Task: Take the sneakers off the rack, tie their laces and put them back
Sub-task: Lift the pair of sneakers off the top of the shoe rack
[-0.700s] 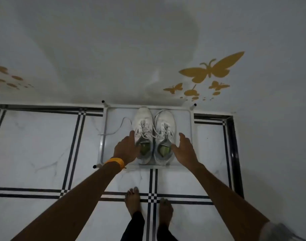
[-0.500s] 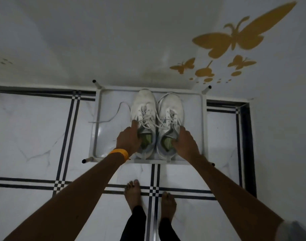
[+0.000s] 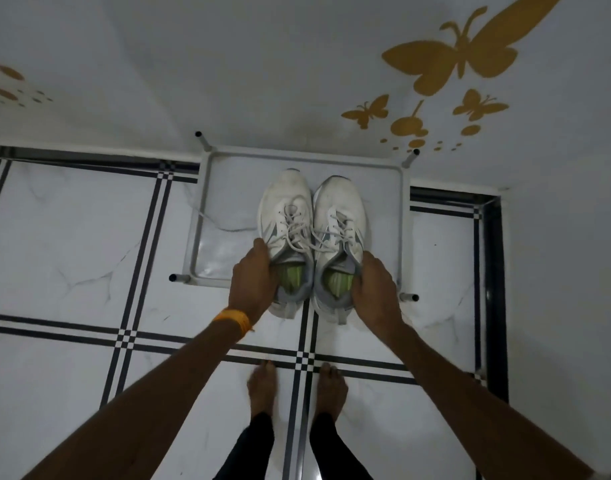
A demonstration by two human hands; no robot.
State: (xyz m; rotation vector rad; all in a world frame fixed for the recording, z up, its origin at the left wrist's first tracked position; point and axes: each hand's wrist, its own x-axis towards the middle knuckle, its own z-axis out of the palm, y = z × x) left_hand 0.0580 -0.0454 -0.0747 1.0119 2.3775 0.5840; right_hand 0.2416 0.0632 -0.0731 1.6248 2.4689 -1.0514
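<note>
Two white sneakers with grey collars and green insoles lie side by side, toes toward the wall. My left hand (image 3: 254, 280) grips the left sneaker (image 3: 286, 216) at its collar. My right hand (image 3: 375, 289) grips the right sneaker (image 3: 338, 209) the same way. Their heels stick out past the front bar of the low white rack (image 3: 299, 155). Both sets of laces are untied; one loose lace (image 3: 224, 226) trails left across the rack's shelf.
The rack stands against a white wall with gold butterfly stickers (image 3: 463, 53). The floor (image 3: 72, 244) is white marble tile with black stripe borders. My bare feet (image 3: 262, 393) stand just in front of the rack. A dark floor border (image 3: 494, 271) runs along the right.
Both hands closed on the sneakers' collars and drew them toward me, so the heels now overhang the rack's front bar. The trailing lace was dragged closer to the shoes.
</note>
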